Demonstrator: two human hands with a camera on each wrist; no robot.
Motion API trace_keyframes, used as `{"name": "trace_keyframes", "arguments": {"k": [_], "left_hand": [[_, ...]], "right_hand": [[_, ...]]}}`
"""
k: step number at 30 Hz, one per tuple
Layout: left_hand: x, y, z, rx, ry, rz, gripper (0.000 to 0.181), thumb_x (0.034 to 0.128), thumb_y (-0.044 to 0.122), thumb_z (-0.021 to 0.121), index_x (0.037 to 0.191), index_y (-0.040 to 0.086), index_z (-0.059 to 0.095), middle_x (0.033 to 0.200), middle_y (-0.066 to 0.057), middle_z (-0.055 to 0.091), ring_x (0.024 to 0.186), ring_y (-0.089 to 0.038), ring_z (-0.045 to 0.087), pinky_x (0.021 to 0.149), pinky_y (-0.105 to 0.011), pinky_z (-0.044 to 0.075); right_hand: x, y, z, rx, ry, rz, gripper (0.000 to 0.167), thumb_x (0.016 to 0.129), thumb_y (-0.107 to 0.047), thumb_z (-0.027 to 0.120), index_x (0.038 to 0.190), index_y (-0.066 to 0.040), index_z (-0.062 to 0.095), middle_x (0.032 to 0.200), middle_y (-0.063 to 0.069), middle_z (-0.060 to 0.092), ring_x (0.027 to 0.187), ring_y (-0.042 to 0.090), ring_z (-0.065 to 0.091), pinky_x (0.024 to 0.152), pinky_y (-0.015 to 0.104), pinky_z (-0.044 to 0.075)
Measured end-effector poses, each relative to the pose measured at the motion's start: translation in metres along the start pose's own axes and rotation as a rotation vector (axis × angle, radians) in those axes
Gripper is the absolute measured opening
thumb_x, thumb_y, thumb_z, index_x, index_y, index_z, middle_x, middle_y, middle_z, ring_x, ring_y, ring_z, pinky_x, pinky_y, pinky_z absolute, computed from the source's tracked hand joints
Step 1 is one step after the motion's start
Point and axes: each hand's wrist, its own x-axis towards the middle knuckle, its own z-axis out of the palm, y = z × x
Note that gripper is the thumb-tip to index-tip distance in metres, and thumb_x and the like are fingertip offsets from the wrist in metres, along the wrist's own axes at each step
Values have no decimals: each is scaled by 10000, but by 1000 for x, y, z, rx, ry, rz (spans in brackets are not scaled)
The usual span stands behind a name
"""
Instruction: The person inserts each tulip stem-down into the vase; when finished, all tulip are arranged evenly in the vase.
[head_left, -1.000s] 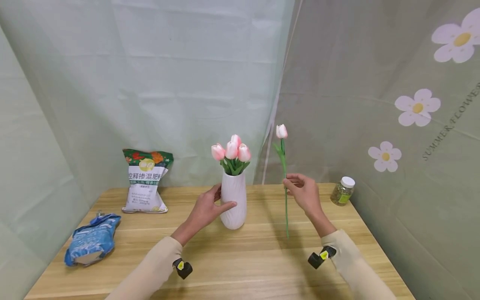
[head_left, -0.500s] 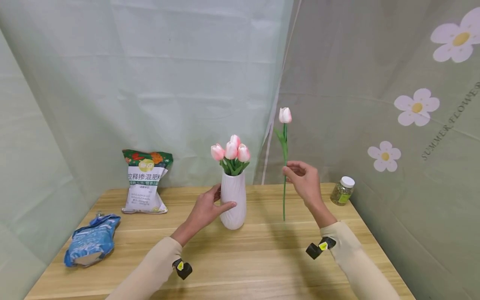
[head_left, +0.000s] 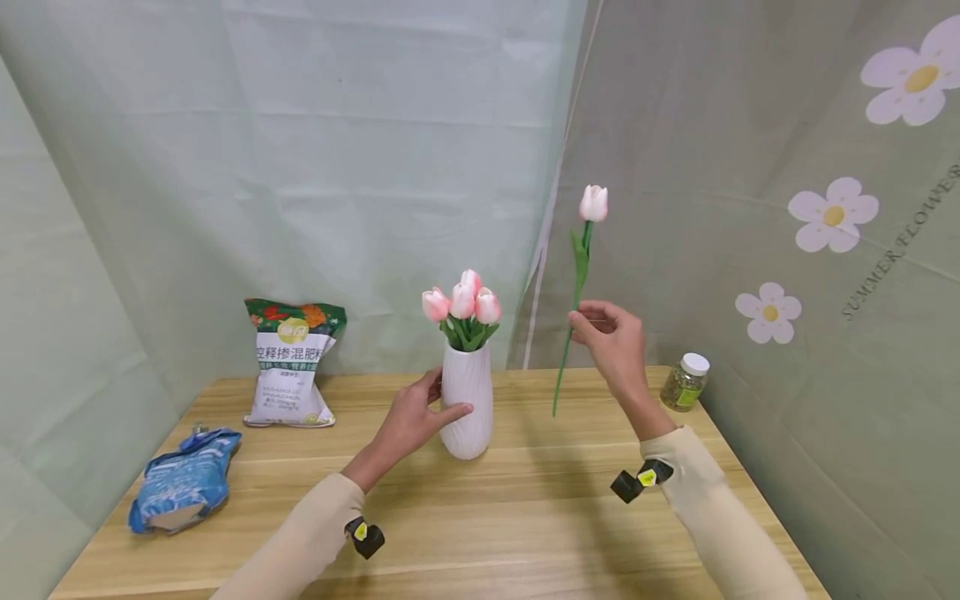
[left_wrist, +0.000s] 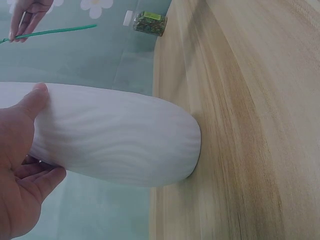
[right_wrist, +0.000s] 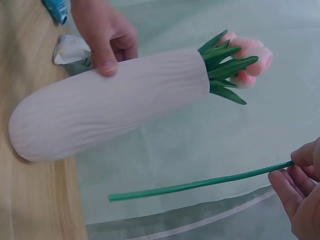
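A white ribbed vase [head_left: 468, 408] stands upright on the table, with several pink-and-white tulips [head_left: 463, 300] in its mouth. My left hand [head_left: 414, 418] grips the vase's left side, thumb across the front and fingers behind; the left wrist view shows the same hold on the vase [left_wrist: 115, 132]. To the right, my right hand [head_left: 611, 342] pinches the green stem of a single tulip [head_left: 593, 204] between thumb and fingers. That tulip's stem slants, its lower end pointing down-left, apart from the vase. In the right wrist view its bare stem [right_wrist: 200, 183] hangs beside the vase.
A white-and-green printed bag [head_left: 291, 367] stands at the back left of the wooden table [head_left: 465, 533]. A crumpled blue packet [head_left: 186, 482] lies in front of it. At the back right is a white-lidded jar [head_left: 685, 383]. Fabric curtains [head_left: 337, 167] hang behind.
My right hand has risen with the single tulip. The flower head has shifted up and to the right, and the stem now tilts. My left hand and the vase have stayed in place.
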Motion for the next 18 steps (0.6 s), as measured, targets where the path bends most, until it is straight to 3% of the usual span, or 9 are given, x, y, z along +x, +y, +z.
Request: {"name": "trace_keyframes", "arguments": {"k": [7, 18], "left_hand": [[0, -1, 0, -3, 0, 6, 819, 852, 401, 838, 1474, 6, 480, 1366, -194, 627, 1253, -304, 632, 1040, -401, 548], [0, 0, 0, -7, 1, 4, 830, 850, 403, 840, 1477, -1, 476, 1375, -197, 621, 1255, -309, 631, 1038, -405, 549]], "right_hand": [[7, -12, 1, 48, 17, -40, 313, 946, -127, 742, 1135, 112, 672, 957, 60, 721, 869, 180, 719, 783, 293, 645], [11, -24, 2, 75, 20, -107, 286, 941, -115, 748, 1109, 108, 688, 953, 112, 733, 815, 126, 720, 759, 284, 646]]}}
